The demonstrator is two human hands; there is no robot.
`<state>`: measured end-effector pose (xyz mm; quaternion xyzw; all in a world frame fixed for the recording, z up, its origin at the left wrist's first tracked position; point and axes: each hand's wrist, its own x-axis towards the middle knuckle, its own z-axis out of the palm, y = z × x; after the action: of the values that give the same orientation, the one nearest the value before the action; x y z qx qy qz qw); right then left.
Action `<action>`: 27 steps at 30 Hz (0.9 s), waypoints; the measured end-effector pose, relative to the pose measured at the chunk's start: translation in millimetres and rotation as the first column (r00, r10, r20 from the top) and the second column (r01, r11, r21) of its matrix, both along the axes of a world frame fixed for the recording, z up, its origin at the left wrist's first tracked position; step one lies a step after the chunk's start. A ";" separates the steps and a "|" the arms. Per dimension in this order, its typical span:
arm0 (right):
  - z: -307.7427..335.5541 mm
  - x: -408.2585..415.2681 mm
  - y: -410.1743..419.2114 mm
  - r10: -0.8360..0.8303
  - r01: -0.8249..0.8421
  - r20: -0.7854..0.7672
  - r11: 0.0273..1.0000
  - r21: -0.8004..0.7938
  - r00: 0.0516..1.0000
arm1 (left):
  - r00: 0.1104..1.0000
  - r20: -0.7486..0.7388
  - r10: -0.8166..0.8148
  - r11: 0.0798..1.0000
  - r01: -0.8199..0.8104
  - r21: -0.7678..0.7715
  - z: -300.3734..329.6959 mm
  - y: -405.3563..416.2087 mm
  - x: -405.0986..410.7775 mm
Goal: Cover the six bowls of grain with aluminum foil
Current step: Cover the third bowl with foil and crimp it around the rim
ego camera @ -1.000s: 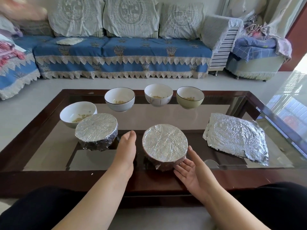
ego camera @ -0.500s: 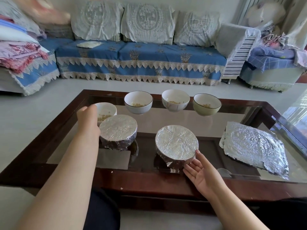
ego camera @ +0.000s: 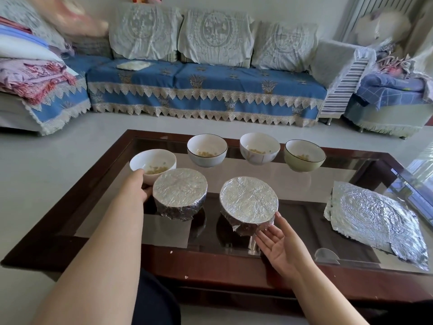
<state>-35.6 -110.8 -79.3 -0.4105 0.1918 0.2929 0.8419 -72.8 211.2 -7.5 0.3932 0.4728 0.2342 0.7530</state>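
Gripping the near rim of the uncovered white bowl [ego camera: 152,164] at the table's far left, the left hand [ego camera: 137,187] is needing a level pull, while the flat-fingered right hand [ego camera: 280,246] is touching the foil-covered bowl [ego camera: 248,202].

Low coffee table [ego camera: 210,261] with a dark wood frame and glass top, sitting on a pale floor [ego camera: 58,156]. Behind it there's a long sofa [ego camera: 206,90] under a blue cover with a cream lace fringe, and three lace-draped cushions [ego camera: 215,36] lined up along the back. A small white cloth [ego camera: 133,65] lies on the seat. Folded blankets [ego camera: 30,76] are piled at the left end, and off to the right there's an armchair [ego camera: 389,102] with blue checked fabric heaped on it.
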 end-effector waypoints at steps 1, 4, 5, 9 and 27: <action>-0.4 0.7 2.5 0.001 -0.001 -0.001 1.000 0.002 1.000 | 1.000 0.012 0.003 1.000 -0.003 0.000 1.5 -1.7 -0.1; -0.5 3.7 10.6 0.009 -0.009 -0.001 1.000 -0.002 1.000 | 0.996 0.086 0.025 1.000 -0.024 -0.008 6.4 1.2 1.2; -0.4 5.3 13.2 0.012 -0.012 0.000 1.000 -0.004 1.000 | 0.994 0.112 0.018 1.000 -0.020 0.019 8.2 3.5 1.7; 3.0 15.6 22.2 0.023 -0.023 0.000 1.000 -0.003 1.000 | 0.988 0.157 -0.004 0.969 -0.035 0.243 17.3 10.1 4.0; 1.7 70.1 57.4 0.087 -0.084 0.055 0.994 -0.064 0.995 | 0.864 0.344 -0.369 0.924 0.382 0.032 32.4 -61.7 20.0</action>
<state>34.5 -53.4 -77.6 -0.4523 0.1584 0.3107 0.8209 -52.9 149.5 24.9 0.4164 0.2529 0.1394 0.8621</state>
